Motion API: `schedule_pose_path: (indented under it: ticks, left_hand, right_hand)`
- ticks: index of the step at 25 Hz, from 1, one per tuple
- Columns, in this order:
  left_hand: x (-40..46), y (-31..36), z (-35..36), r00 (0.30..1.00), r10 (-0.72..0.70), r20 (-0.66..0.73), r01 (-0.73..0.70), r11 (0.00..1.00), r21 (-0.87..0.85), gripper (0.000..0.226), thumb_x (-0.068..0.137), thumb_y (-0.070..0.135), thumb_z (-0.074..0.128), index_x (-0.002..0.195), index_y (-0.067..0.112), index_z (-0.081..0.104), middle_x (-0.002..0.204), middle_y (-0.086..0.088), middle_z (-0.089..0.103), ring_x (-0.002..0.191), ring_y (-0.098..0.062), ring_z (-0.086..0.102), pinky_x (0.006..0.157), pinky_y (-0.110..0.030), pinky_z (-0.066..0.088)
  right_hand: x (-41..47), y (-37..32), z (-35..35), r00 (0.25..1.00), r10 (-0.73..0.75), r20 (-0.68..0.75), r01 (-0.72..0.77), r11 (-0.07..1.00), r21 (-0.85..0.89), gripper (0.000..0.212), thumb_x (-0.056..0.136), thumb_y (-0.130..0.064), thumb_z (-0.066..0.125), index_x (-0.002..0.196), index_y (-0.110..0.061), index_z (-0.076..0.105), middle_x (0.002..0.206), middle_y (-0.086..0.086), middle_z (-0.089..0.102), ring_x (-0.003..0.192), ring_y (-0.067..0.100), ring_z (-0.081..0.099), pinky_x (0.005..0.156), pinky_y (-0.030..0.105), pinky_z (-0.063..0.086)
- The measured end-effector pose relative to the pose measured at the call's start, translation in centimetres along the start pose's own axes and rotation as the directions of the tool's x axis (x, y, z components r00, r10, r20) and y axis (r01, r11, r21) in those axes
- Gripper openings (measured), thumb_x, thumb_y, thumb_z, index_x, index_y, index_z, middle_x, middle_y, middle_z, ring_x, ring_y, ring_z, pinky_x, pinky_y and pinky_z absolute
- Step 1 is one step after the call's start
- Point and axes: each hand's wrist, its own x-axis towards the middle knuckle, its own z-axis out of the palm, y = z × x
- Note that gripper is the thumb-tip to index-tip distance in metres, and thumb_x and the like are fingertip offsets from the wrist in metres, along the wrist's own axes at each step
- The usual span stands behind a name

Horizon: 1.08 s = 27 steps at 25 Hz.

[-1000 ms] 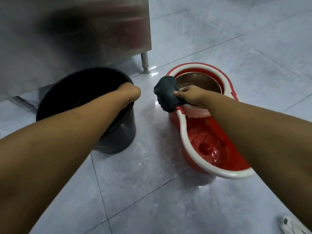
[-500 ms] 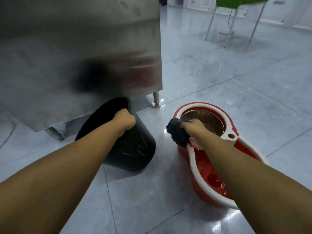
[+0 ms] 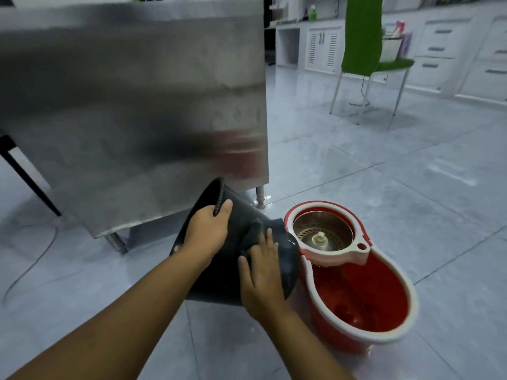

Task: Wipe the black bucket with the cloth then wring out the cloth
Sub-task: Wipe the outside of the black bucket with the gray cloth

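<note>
1. Black bucket (image 3: 233,275) was tipped on its side on the floor, touching the red spin-mop bucket (image 3: 365,294) at that bucket's left.
2. Left hand (image 3: 207,233) was clamped on the black bucket's rim.
3. Right hand (image 3: 262,272), fingers spread flat, pressed the dark cloth (image 3: 256,231) against the outer wall.
4. Judged: wiping under way; wringing not yet done.

Pale grey floor tiles (image 3: 384,165) shine with reflected light. A steel cabinet (image 3: 131,111) on short legs fills the left. Behind, a green chair (image 3: 367,50) with thin metal legs stands before white cupboards (image 3: 323,48) and drawers (image 3: 439,48) along the far wall.
</note>
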Motion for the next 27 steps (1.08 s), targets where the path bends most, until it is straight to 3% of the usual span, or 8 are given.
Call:
schedule_pose_path:
  ticks: [4,8,11,13,18,22,24,27]
  left_hand:
    - [-3.7,0.6,-2.7,0.987,0.162,-0.009,-0.159,0.975,0.154,0.045,0.097,0.040,0.049,0.061,0.013,0.049,0.056,-0.002,0.051,0.056,-0.022,0.050,0.057,-0.034,0.038]
    - [-5.5,1.2,-5.2,0.966,0.222,-0.129,-0.201,0.966,0.162,0.048,0.098,0.037,0.048,0.061,0.006,0.046,0.054,-0.006,0.046,0.054,-0.023,0.046,0.055,-0.035,0.036]
    - [-5.9,1.3,-6.0,0.955,0.227,-0.189,-0.197,0.966,0.168,0.050,0.098,0.039,0.047,0.073,-0.005,0.052,0.060,-0.015,0.052,0.057,-0.028,0.050,0.055,-0.035,0.037]
    - [-6.0,1.2,-5.9,0.959,0.217,-0.180,-0.198,0.973,0.121,0.050,0.097,0.039,0.047,0.074,-0.004,0.052,0.058,-0.011,0.049,0.057,-0.026,0.049,0.056,-0.037,0.039]
    - [-6.7,1.2,-5.0,0.966,0.242,-0.090,-0.234,0.968,0.089,0.040,0.097,0.033,0.051,0.065,0.010,0.057,0.058,-0.006,0.058,0.055,-0.020,0.052,0.055,-0.035,0.041]
    - [-7.3,1.5,-5.3,0.963,0.256,-0.084,-0.254,0.966,0.041,0.044,0.097,0.035,0.051,0.064,0.006,0.055,0.058,-0.013,0.056,0.055,-0.025,0.054,0.052,-0.035,0.039]
    - [-7.0,1.4,-5.5,0.961,0.240,-0.138,-0.243,0.970,-0.010,0.046,0.098,0.038,0.049,0.072,0.000,0.059,0.068,-0.022,0.062,0.065,-0.035,0.060,0.056,-0.045,0.048]
    - [-6.5,1.5,-5.2,0.964,0.185,-0.189,-0.197,0.980,-0.042,0.048,0.098,0.038,0.047,0.072,-0.001,0.054,0.065,-0.021,0.058,0.062,-0.036,0.055,0.057,-0.046,0.046]
  right_hand:
    - [3.2,-4.6,-2.0,0.999,-0.033,0.034,0.031,0.998,0.063,0.020,0.102,-0.024,0.035,0.087,-0.016,0.046,0.138,-0.005,0.046,0.143,0.015,0.028,0.120,0.037,0.018]
    - [4.8,-3.6,-5.7,0.967,0.256,0.009,-0.256,0.964,0.075,0.025,0.102,-0.026,0.037,0.081,-0.014,0.044,0.086,0.005,0.051,0.087,0.024,0.051,0.067,0.027,0.040]
    - [0.4,-1.2,-4.7,0.967,0.248,-0.057,-0.245,0.968,0.053,0.018,0.101,-0.030,0.035,0.096,-0.027,0.052,0.122,0.009,0.057,0.121,0.029,0.051,0.097,0.038,0.047]
    - [-3.2,-2.4,-2.2,0.994,0.084,-0.075,-0.083,0.996,0.015,0.029,0.102,-0.028,0.032,0.127,-0.027,0.047,0.161,-0.006,0.024,0.151,0.014,0.015,0.123,0.035,0.017]
    - [-0.1,-8.3,-1.4,0.970,-0.236,-0.056,0.235,0.972,-0.030,0.030,0.100,-0.022,0.036,0.118,-0.005,0.052,0.160,-0.007,0.017,0.151,0.009,0.005,0.123,0.033,-0.002]
    - [5.3,-4.8,-6.6,0.980,0.190,-0.053,-0.184,0.977,0.106,0.031,0.098,-0.028,0.040,0.089,-0.001,0.052,0.106,0.018,0.062,0.108,0.037,0.055,0.096,0.051,0.042]
    - [3.5,-1.7,-7.3,0.936,0.325,-0.134,-0.319,0.945,0.066,0.031,0.100,-0.027,0.037,0.098,-0.003,0.058,0.127,0.011,0.059,0.128,0.037,0.046,0.109,0.054,0.035]
    - [-2.9,-0.8,-2.5,0.988,0.044,-0.150,-0.069,0.983,-0.167,0.043,0.098,-0.024,0.027,0.111,-0.001,0.061,0.164,0.011,0.014,0.153,0.029,-0.002,0.122,0.055,0.000]
